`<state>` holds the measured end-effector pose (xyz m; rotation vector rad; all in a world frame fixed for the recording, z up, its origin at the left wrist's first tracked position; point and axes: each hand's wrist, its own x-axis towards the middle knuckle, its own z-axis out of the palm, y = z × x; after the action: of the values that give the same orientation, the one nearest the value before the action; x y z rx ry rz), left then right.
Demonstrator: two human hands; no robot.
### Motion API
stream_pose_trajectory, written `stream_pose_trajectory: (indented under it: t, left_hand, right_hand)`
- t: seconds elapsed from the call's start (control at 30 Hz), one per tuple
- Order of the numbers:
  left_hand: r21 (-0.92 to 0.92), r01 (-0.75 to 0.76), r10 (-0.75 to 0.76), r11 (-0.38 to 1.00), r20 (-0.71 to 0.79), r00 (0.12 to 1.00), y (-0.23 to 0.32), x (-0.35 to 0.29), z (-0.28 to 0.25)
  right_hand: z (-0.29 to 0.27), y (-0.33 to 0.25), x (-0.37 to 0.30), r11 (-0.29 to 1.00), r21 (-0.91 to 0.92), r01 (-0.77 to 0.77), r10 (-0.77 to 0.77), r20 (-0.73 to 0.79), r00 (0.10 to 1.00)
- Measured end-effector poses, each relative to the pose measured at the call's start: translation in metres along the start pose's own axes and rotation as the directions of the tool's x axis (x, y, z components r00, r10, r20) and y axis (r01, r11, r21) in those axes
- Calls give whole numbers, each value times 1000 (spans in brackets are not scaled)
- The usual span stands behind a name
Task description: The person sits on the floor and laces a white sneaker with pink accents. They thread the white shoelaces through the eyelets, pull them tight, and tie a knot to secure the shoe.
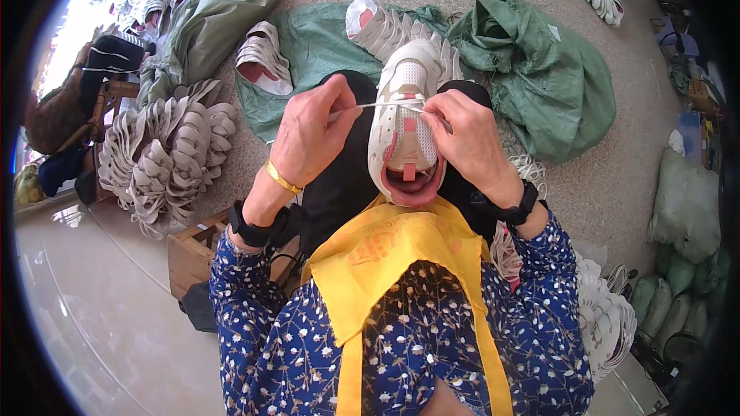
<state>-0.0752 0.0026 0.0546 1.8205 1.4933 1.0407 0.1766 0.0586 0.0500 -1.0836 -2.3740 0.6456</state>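
A white shoe upper [407,142] with a pink tongue patch and pink lining lies between my knees, its toe pointing away from me and its heel opening toward my yellow apron [393,262]. Across its front stretches a white shoelace [368,105]. My left hand [312,127] pinches the lace at the left, just clear of the upper. On the other side my right hand [472,135] pinches the lace close against the upper's right edge. Whether the lace is tied into a knot is too small to tell.
Nested shoe uppers [385,31] lie just beyond the shoe on green sacking [316,38]. A bulging green sack [555,85] sits at the right. To the left are a large heap of uppers [166,154] and a wooden box [193,254]. White laces [528,169] lie by my right wrist.
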Motion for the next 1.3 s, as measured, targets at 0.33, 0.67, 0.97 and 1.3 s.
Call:
stream_pose_trajectory:
  t: [0.33, 0.67, 0.97, 1.3]
  left_hand:
    - [189, -43, 12, 981, 158, 987, -7, -20, -16]
    - [329, 70, -87, 942, 37, 996, -41, -87, -37]
    - [463, 461, -402, 758, -225, 887, -133, -163, -112]
    - [484, 645, -534, 592, -364, 763, -236, -257, -208]
  right_hand:
    - [-24, 14, -14, 996, -81, 45, -49, -42, 998]
    - [-89, 68, -87, 952, -139, -273, 234, -245, 941]
    - [-140, 168, -185, 814, -129, -566, 511, -302, 805]
    - [-172, 264, -275, 721, 25, -693, 661, -327, 676]
